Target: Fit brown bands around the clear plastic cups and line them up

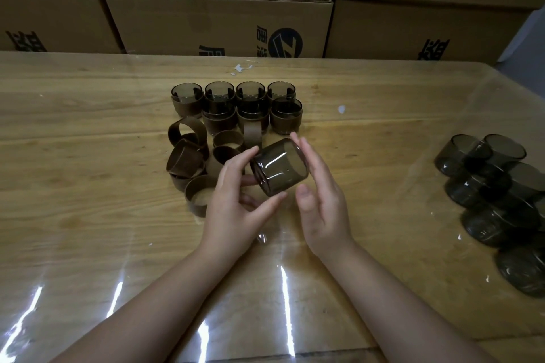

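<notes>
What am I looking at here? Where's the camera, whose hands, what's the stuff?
No machine: a person works with bare hands, filmed by one wide-angle camera on their head, looking forward and down. The left hand pinches a tilted clear cup with no band on it; the right hand rests straight fingers against its far side. On the table: seven banded cups in two rows at the back, loose brown bands left of the hands, more unbanded cups to the right. Cardboard boxes stand behind.
</notes>
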The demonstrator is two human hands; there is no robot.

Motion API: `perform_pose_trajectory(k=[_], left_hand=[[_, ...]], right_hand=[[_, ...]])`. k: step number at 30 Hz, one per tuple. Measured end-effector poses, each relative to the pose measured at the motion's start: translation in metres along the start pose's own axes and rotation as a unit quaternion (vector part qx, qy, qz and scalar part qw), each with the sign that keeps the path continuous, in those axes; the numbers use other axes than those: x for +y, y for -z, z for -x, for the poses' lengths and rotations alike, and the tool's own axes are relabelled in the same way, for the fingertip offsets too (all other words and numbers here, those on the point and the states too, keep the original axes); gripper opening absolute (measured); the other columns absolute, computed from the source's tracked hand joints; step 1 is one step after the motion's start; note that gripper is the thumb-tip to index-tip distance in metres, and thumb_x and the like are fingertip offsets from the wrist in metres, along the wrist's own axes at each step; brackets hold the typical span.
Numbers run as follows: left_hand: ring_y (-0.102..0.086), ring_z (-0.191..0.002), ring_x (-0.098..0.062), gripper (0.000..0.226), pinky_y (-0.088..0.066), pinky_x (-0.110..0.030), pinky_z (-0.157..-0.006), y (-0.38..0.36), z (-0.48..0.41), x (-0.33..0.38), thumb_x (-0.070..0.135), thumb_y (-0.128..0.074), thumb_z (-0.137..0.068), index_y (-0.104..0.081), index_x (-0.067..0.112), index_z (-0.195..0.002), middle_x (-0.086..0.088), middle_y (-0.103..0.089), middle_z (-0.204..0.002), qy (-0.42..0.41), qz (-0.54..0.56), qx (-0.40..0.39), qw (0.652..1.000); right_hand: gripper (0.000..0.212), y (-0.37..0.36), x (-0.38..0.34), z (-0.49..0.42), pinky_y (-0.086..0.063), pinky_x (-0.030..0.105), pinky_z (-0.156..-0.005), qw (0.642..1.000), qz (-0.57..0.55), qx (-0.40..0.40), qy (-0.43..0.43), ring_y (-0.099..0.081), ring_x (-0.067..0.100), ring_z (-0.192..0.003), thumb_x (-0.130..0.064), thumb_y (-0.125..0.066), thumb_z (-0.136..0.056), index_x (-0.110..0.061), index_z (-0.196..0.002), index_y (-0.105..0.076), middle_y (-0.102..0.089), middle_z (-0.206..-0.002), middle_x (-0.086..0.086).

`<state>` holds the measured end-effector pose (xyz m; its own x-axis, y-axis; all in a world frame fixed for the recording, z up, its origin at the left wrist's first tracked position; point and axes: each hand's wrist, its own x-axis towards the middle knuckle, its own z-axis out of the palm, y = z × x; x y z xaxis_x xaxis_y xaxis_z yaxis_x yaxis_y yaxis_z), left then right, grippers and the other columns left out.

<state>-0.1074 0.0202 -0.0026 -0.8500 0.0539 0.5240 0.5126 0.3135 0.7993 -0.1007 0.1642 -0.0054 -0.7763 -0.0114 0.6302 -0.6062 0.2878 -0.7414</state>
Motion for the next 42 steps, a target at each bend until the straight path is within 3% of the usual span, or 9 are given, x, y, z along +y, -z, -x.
perform_pose_trajectory(k=[6, 10, 13, 17, 21, 25, 30, 37, 42], left_hand=[[-0.064, -0.097, -0.002, 0.072, -0.049, -0.010, -0.068, -0.0009, 0.0012, 0.0025, 0.025, -0.077, -0.071, -0.038, 0.043, -0.129, 0.011, -0.049, -0.126, -0.001, 0.054, -0.014, 0.998], [-0.064, -0.095, 0.000, 0.073, -0.050, -0.011, -0.072, -0.0007, 0.0015, 0.0026, 0.020, -0.075, -0.072, -0.035, 0.036, -0.129, 0.013, -0.046, -0.126, 0.008, 0.083, 0.017, 0.996], [-0.064, -0.098, 0.000, 0.070, -0.051, -0.012, -0.073, 0.0002, 0.0004, 0.0023, 0.019, -0.074, -0.071, -0.034, 0.035, -0.127, 0.012, -0.047, -0.125, 0.023, 0.104, 0.052, 0.993], [-0.063, -0.096, 0.001, 0.069, -0.050, -0.012, -0.072, -0.0015, -0.0020, 0.0017, 0.017, -0.077, -0.072, -0.033, 0.035, -0.123, 0.008, -0.046, -0.124, 0.031, 0.121, 0.090, 0.988], [-0.062, -0.093, -0.016, 0.069, -0.049, -0.011, -0.071, -0.0025, -0.0012, -0.0002, 0.024, -0.073, -0.072, -0.031, 0.037, -0.125, -0.012, -0.042, -0.129, 0.022, 0.070, 0.088, 0.993], [-0.061, -0.093, -0.015, 0.074, -0.051, -0.013, -0.072, -0.0033, -0.0012, -0.0056, 0.014, -0.077, -0.074, -0.032, 0.039, -0.127, 0.005, -0.040, -0.126, 0.022, 0.045, 0.058, 0.997], [-0.062, -0.096, -0.006, 0.071, -0.050, -0.012, -0.073, -0.0031, -0.0009, -0.0050, 0.033, -0.072, -0.075, -0.031, 0.042, -0.133, 0.015, -0.041, -0.126, 0.015, 0.032, 0.010, 0.999], [-0.059, -0.098, -0.001, 0.071, -0.046, -0.009, -0.076, -0.0027, 0.0019, -0.0028, 0.035, -0.070, -0.079, -0.029, 0.042, -0.136, 0.006, -0.046, -0.132, -0.003, 0.020, -0.052, 0.998], [-0.062, -0.104, -0.010, 0.070, -0.047, -0.013, -0.079, -0.0016, 0.0030, -0.0024, 0.043, -0.063, -0.079, -0.027, 0.040, -0.139, -0.005, -0.047, -0.136, 0.010, 0.060, -0.047, 0.997]], right_hand=[[0.055, 0.0008, 0.0015, 0.0004, -0.037, 0.036, -0.112, 0.999, -0.014, 0.000, -0.045, -0.041, 0.013, -0.138, -0.040, -0.036, -0.098, -0.013, -0.146, -0.032, -0.045, -0.148, 0.003], [0.050, -0.0001, 0.0022, 0.0008, -0.034, 0.018, -0.108, 0.999, -0.011, -0.006, -0.045, -0.042, 0.002, -0.135, -0.037, -0.036, -0.098, -0.016, -0.143, -0.034, -0.044, -0.143, -0.013], [0.047, -0.0005, 0.0020, 0.0008, -0.033, 0.016, -0.108, 0.999, -0.010, -0.011, -0.036, -0.042, 0.000, -0.135, -0.042, -0.036, -0.100, -0.020, -0.142, -0.035, -0.042, -0.141, -0.020], [0.055, -0.0001, 0.0001, 0.0006, -0.035, 0.022, -0.109, 1.000, -0.008, -0.013, -0.018, -0.044, 0.007, -0.135, -0.052, -0.031, -0.101, -0.015, -0.141, -0.038, -0.047, -0.142, -0.012], [0.053, 0.0006, -0.0038, 0.0014, -0.037, 0.023, -0.108, 1.000, -0.008, 0.002, 0.010, -0.047, 0.012, -0.134, -0.048, -0.031, -0.103, -0.011, -0.139, -0.042, -0.050, -0.141, -0.004], [0.057, 0.0011, -0.0050, 0.0008, -0.038, 0.031, -0.109, 1.000, -0.008, 0.009, 0.025, -0.047, 0.019, -0.135, -0.044, -0.031, -0.103, -0.001, -0.139, -0.042, -0.050, -0.142, 0.010], [0.053, 0.0012, -0.0023, 0.0001, -0.035, 0.033, -0.112, 1.000, -0.017, 0.006, 0.015, -0.042, 0.020, -0.139, -0.036, -0.035, -0.102, -0.001, -0.142, -0.036, -0.045, -0.147, 0.011], [0.052, 0.0009, 0.0026, 0.0000, -0.033, 0.034, -0.115, 0.999, -0.013, 0.003, -0.053, -0.036, 0.012, -0.141, -0.035, -0.036, -0.099, -0.014, -0.146, -0.033, -0.041, -0.152, 0.002], [0.047, 0.0000, 0.0030, -0.0002, -0.036, 0.032, -0.113, 0.997, -0.009, -0.014, -0.078, -0.040, 0.010, -0.138, -0.039, -0.037, -0.097, -0.028, -0.143, -0.033, -0.046, -0.149, 0.002]])
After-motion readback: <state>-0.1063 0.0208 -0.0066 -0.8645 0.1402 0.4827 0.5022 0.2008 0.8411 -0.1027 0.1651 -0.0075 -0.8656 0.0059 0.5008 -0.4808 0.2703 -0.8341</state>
